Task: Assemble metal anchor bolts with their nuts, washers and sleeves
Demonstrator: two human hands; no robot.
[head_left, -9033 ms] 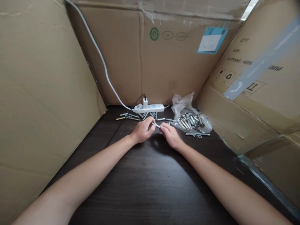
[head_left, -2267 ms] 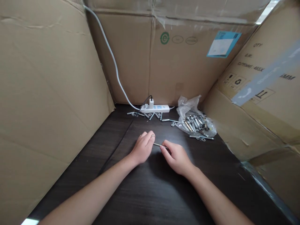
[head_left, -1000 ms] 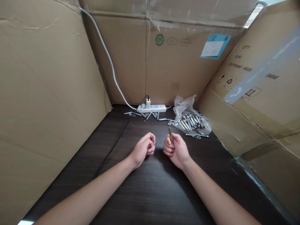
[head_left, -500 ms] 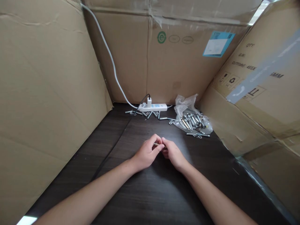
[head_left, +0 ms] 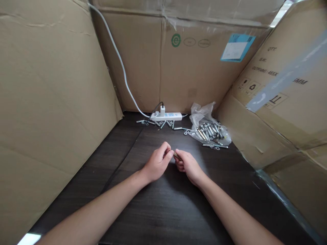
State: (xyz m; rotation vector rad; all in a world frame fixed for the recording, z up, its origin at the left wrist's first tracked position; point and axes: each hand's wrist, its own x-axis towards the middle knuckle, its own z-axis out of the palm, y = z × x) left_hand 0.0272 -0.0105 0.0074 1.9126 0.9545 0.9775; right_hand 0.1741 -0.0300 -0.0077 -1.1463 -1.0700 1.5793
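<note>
My right hand (head_left: 189, 165) is closed around a slim metal bolt (head_left: 176, 156), whose end shows between thumb and fingers, pointing toward the left hand. Beside it my left hand (head_left: 158, 162) is curled shut, its thumb pressed against the fingers near the bolt's end. Whatever those left fingers hold is hidden. Both hands are over the middle of the dark table (head_left: 153, 211). A clear plastic bag (head_left: 201, 114) behind the right hand lies open with several metal expansion bolts (head_left: 209, 131) in it.
At the back stands a white power strip (head_left: 167, 117) with a plugged-in adapter (head_left: 162, 111). Loose bolts, washers and nuts (head_left: 163, 124) lie before it. A black cable (head_left: 127, 153) runs along the left. Cardboard walls (head_left: 138, 61) enclose the table on three sides.
My hands have drawn slightly apart, the left shifting left and a little up. The metal piece seen in the left fingers is now out of sight there, while the bolt shows in the right.
</note>
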